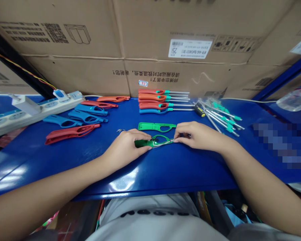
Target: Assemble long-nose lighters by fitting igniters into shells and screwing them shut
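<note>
Left hand (126, 144): fingers and thumb drawn narrow, holding the wide end of 1 green lighter shell (154, 143).
Right hand (193, 134): thumb and fingertips pinched at the shell's narrow tip.
Held shell: low over the blue table (190, 172), between the 2 hands, thin wires (163, 144) along it.
Just beyond: a second green shell (147, 126), with small screws (119, 130) to its left.
Farther back: a row of lighters (152, 106); right of them, a screwdriver (200, 110) near metal tubes (222, 117).
Far left: red and blue shells (61, 135) near a power strip (48, 108).
</note>
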A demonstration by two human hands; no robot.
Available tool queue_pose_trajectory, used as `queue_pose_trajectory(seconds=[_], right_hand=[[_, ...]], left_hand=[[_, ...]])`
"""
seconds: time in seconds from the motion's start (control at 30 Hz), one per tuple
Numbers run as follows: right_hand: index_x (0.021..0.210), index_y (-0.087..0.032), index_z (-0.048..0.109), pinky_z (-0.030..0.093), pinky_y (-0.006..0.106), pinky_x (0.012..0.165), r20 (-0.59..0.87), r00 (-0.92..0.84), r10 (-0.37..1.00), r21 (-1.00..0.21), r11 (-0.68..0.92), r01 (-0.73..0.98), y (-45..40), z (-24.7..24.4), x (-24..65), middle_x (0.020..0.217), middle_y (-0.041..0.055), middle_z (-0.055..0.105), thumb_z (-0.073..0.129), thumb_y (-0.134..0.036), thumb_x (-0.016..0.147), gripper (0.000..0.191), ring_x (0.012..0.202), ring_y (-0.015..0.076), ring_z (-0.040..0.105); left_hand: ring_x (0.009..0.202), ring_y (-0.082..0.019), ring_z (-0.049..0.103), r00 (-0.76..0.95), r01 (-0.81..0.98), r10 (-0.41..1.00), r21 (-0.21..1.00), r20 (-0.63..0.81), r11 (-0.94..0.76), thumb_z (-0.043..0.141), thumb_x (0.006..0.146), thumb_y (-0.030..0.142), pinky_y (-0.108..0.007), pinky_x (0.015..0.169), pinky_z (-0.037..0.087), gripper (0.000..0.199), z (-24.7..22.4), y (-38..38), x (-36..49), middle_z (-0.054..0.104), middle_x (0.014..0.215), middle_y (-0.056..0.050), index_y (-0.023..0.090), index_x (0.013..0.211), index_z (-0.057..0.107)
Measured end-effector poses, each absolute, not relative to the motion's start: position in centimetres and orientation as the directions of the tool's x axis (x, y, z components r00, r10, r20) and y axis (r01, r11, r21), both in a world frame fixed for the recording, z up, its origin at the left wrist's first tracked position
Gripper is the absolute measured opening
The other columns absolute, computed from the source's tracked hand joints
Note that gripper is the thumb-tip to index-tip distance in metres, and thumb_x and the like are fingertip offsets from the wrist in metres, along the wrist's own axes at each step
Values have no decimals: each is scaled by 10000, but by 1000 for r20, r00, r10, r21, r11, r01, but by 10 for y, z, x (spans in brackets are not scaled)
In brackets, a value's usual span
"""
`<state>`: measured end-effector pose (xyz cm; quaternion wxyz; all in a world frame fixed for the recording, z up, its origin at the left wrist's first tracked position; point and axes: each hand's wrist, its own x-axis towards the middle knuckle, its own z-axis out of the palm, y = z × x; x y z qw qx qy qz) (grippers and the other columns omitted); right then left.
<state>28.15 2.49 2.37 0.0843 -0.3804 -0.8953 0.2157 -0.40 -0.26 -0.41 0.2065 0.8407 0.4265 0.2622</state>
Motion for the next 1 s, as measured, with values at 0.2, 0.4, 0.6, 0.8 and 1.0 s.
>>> queue_pose_trajectory(seconds=[0.2, 0.4, 0.6, 0.8, 1.0], right_hand=[[898, -189, 713, 442, 287, 693, -20, -693, 720, -448, 613, 650, 25, 24, 282, 941, 60, 705, 633, -255, 927, 108, 819, 185, 632], [898, -187, 712, 433, 280, 689, -21, -693, 721, -442, 615, 653, 24, 25, 281, 931, 55, 697, 629, -261, 933, 116, 815, 179, 625], [895, -183, 711, 440, 281, 694, -9, -704, 710, -461, 622, 633, 25, 24, 280, 923, 59, 695, 623, -269, 938, 130, 811, 178, 626], [870, -178, 709, 434, 276, 662, -9, -700, 715, -523, 593, 612, 25, 23, 281, 874, 54, 691, 637, -344, 935, 193, 753, 164, 608], [780, -176, 700, 375, 261, 577, -75, -603, 794, -582, 456, 673, 30, 16, 279, 690, 19, 638, 672, -464, 882, 307, 611, 135, 522]], left_hand=[[1020, -255, 711, 612, 664, 738, 324, 283, -674, 703, 908, 280, -413, 865, 588, 187, 0, -6, -3, 777, 1099, -44, 216, 1065, 781], [971, -276, 699, 708, 676, 664, 42, 241, -736, 605, 975, 303, -430, 822, 583, 242, 6, -13, -2, 768, 1101, -71, 177, 1115, 757], [939, -267, 682, 732, 667, 647, -30, 213, -744, 562, 996, 282, -400, 807, 585, 249, 7, -17, -1, 760, 1075, -96, 141, 1102, 738], [950, -260, 688, 717, 664, 646, 25, 262, -747, 576, 992, 283, -385, 826, 590, 279, 2, -16, -3, 752, 1109, -112, 119, 1178, 704], [967, -250, 693, 711, 616, 629, 154, 314, -773, 574, 995, 284, -404, 876, 576, 306, -4, -10, -4, 753, 1076, -102, 160, 1253, 681]])
